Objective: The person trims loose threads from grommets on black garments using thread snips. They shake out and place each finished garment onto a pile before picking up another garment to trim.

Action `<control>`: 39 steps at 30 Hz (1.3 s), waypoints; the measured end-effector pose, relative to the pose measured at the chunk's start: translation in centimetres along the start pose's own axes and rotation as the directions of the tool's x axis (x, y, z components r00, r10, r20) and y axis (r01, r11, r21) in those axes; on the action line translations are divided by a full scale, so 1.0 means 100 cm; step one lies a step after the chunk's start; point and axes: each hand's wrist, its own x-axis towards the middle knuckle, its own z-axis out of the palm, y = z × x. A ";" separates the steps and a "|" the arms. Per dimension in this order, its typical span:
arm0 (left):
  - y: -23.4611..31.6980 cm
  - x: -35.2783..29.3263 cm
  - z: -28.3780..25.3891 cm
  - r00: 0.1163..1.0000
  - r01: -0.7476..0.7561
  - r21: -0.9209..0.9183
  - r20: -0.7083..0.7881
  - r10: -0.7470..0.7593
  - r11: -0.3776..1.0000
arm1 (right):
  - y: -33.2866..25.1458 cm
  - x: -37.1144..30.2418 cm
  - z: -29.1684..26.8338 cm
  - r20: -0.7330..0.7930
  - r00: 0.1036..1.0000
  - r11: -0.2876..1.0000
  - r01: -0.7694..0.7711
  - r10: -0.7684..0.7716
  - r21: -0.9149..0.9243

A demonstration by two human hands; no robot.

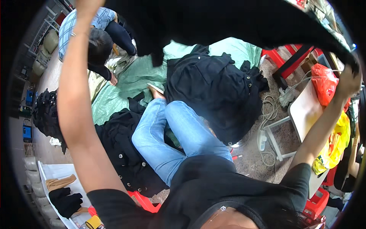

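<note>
A black garment [228, 19] spreads across the top of the view, raised in the air. My right hand [349, 80] is closed around its right end, with the arm stretched out. At the upper left, my left hand [88, 5] is lifted beside the garment's other side; the top edge cuts off its fingers, so its grip is hidden. Below the raised cloth, a heap of black garments [213, 84] with metal buttons lies before my knees. More black garments [126, 152] with round buttons are piled along my left leg.
Green sheeting [126, 91] covers the floor ahead. A person [100, 42] bends over at the upper left. To the right stand a white stool [305, 110], a red bag [324, 82], a yellow bag [337, 141] and a power strip [262, 140] with loose cables. A white tray [49, 171] is at lower left.
</note>
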 end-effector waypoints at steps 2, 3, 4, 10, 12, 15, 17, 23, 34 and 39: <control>-0.018 -0.077 -0.002 0.912 0.099 -0.015 0.400 -0.085 0.995 | -0.009 -0.060 -0.026 0.077 0.997 0.991 -0.030 0.020 0.132; 0.049 -0.098 -0.008 0.844 0.078 -0.203 0.535 0.044 0.976 | 0.003 -0.090 -0.046 0.141 0.989 0.994 -0.055 0.041 0.095; 0.048 -0.130 -0.012 0.834 -0.010 -0.278 0.528 0.162 0.960 | -0.014 -0.122 -0.060 0.324 0.931 0.951 -0.238 0.166 0.196; 0.091 -0.353 -0.039 0.480 0.240 -0.248 0.870 0.107 0.939 | -0.070 -0.266 -0.096 0.983 0.180 0.980 -0.200 0.027 0.010; 0.107 -0.438 -0.044 0.220 0.233 -0.104 0.974 0.052 0.967 | -0.056 -0.340 -0.104 0.996 -0.067 0.990 -0.123 0.061 -0.069; 0.144 -0.492 -0.042 -0.228 0.228 0.163 0.967 -0.110 0.960 | -0.037 -0.455 -0.117 0.903 -0.386 0.976 -0.030 0.188 -0.216; 0.140 -0.506 -0.069 -0.340 0.563 0.490 0.871 -0.354 0.666 | -0.037 -0.491 -0.120 0.816 -0.542 0.979 0.093 0.204 -0.183; 0.151 -0.500 -0.214 0.139 0.700 0.357 0.781 -0.609 0.618 | -0.072 -0.510 -0.079 0.854 -0.516 0.993 -0.042 0.071 -0.108; 0.258 -0.556 -0.539 -0.368 0.478 0.763 -0.275 -0.888 -0.435 | -0.269 -0.474 0.054 0.935 -0.103 0.735 -0.649 -0.339 0.195; 0.254 -0.569 -0.532 -0.243 0.597 0.694 -0.322 -0.915 -0.402 | -0.308 -0.493 0.025 0.885 -0.239 0.643 -0.761 -0.399 0.084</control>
